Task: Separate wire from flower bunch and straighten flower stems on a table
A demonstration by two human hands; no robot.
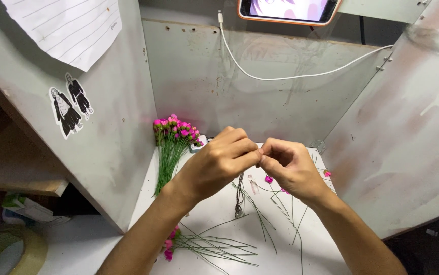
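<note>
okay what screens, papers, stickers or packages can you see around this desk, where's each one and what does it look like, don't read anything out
Phone: top centre, above the back panel; orange-rimmed, screen lit in pale pink, white cable hanging from it.
Lined paper: top left on the left panel; white sheet, grey ruled lines.
Stickers: left panel below the paper; two cut-out figures in black and white.
Package: lower left under the shelf; white and green, partly hidden.

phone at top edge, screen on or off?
On. The phone shows a bright, lit picture on its screen, and a white cable runs from its left end across the back wall.
</note>
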